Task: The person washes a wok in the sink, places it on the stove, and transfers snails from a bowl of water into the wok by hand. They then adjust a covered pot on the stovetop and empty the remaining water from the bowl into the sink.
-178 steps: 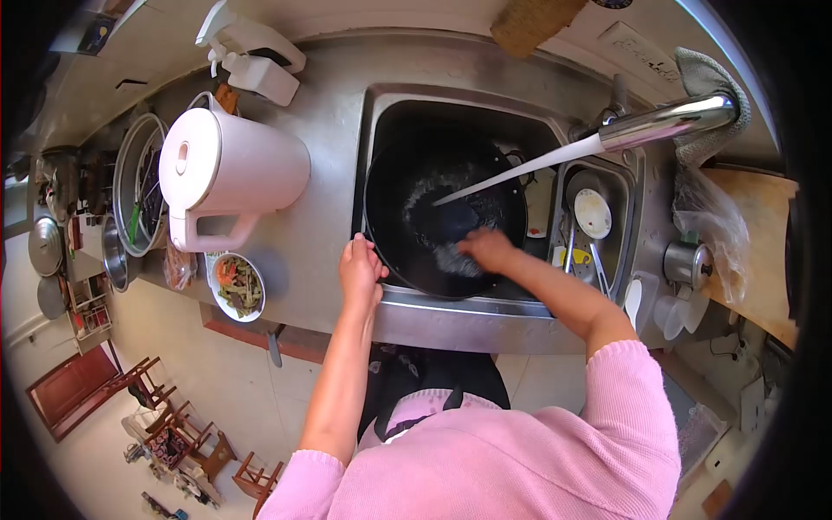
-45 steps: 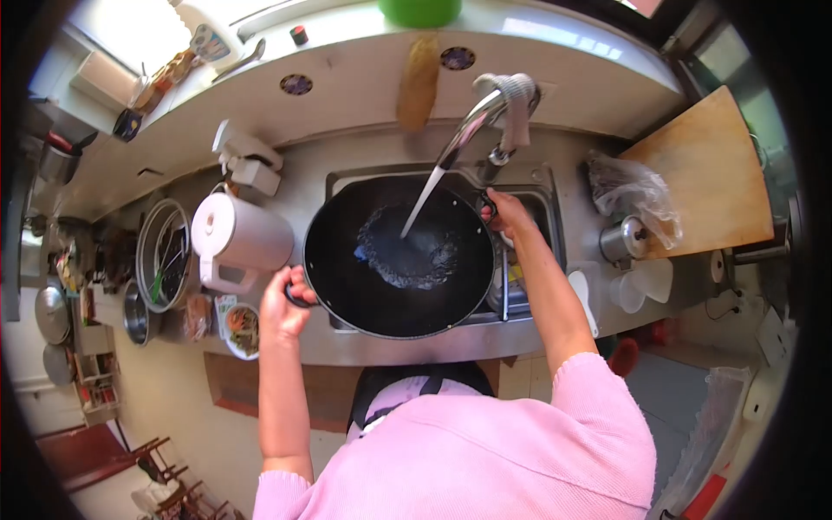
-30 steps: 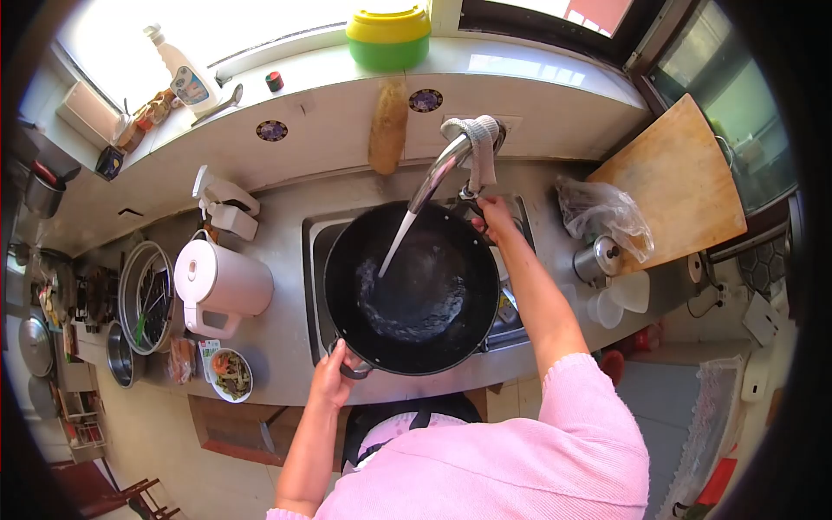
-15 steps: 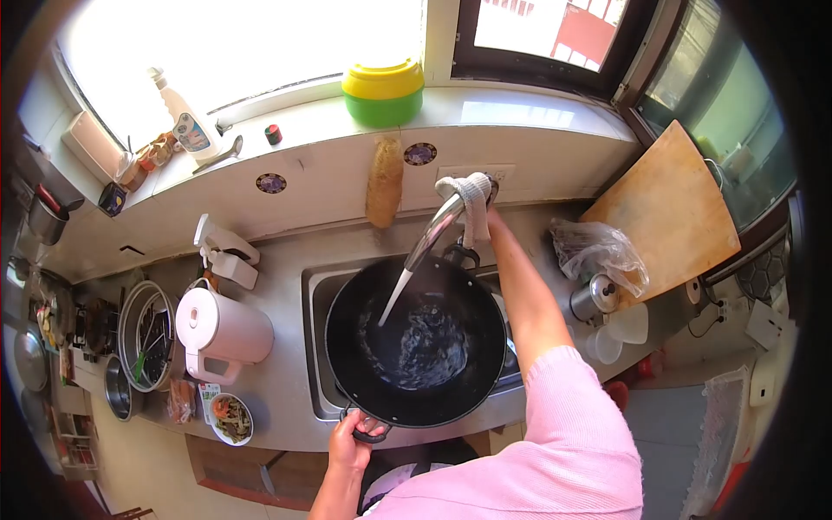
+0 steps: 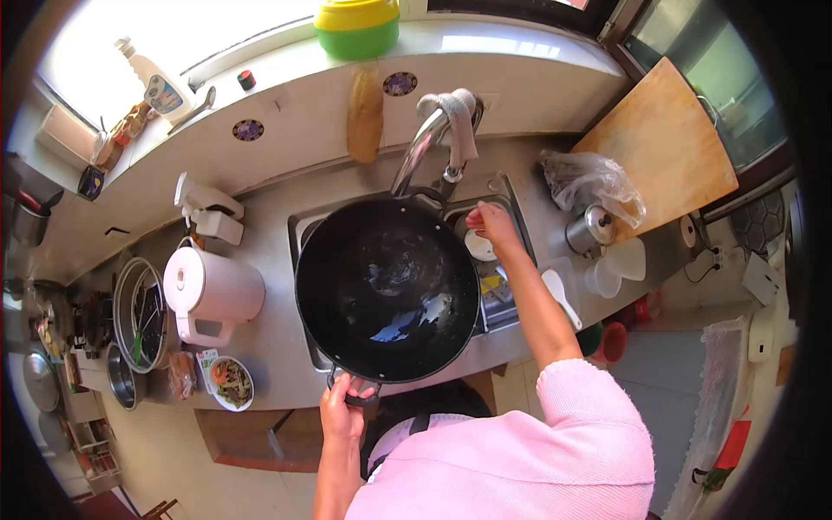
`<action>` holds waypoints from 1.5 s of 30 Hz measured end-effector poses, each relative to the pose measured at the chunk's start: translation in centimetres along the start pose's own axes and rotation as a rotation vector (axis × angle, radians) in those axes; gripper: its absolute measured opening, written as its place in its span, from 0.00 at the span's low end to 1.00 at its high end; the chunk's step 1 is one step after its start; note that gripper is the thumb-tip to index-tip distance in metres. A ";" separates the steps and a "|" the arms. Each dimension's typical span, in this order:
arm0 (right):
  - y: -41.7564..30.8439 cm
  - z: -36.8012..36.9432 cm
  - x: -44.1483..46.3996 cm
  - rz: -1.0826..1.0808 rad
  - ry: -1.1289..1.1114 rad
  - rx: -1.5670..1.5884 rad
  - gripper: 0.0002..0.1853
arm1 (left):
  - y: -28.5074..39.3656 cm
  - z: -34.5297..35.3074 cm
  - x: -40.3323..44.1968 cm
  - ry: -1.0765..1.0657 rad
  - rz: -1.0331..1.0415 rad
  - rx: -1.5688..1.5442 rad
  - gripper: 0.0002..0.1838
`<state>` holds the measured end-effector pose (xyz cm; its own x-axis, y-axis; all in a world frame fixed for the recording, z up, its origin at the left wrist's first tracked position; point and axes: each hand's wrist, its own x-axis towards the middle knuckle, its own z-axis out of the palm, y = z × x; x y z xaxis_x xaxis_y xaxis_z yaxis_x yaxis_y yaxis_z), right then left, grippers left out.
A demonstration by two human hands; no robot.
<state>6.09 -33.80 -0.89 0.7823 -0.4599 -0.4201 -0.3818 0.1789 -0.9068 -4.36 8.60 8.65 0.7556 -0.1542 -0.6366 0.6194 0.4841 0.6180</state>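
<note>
A large black wok (image 5: 390, 303) with water in its bottom sits over the left side of the sink. My left hand (image 5: 342, 409) is closed around its near loop handle (image 5: 360, 397). Its far handle (image 5: 429, 196) lies close to the chrome faucet (image 5: 420, 152), which has a light cloth (image 5: 461, 130) draped over it. No stream shows from the spout. My right hand (image 5: 492, 227) is over the right sink basin, beside the wok's far edge, fingers loosely bent and apart with nothing visible in them.
On the left counter stand a white kettle (image 5: 212, 290), a bowl of food (image 5: 232, 383) and a metal pot (image 5: 139, 312). At right are a cutting board (image 5: 663, 156), a plastic bag (image 5: 598, 186), a small metal pot (image 5: 591, 229) and a white scoop-like utensil (image 5: 562, 299).
My right hand has left the faucet and moved down toward the right basin. The water stream is no longer visible. The view has tilted down; my left hand keeps the wok handle.
</note>
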 end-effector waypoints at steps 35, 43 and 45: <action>4.7 49.5 -41.1 0.009 -0.810 -0.200 0.15 | 8.2 -49.4 -37.8 0.297 0.353 -0.242 0.13; 7.4 66.9 -45.9 -0.036 -0.985 -0.195 0.14 | 16.8 -64.1 -37.2 0.497 0.396 -0.268 0.15; 7.7 71.5 -45.6 -0.029 -1.064 -0.194 0.13 | 20.1 -66.6 -36.5 0.619 0.356 -0.234 0.15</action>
<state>2.62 50.72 8.71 0.7824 0.5460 -0.2994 -0.3549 -0.0040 -0.9349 -33.71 81.35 13.58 0.6011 0.5255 -0.6021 0.2462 0.5950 0.7651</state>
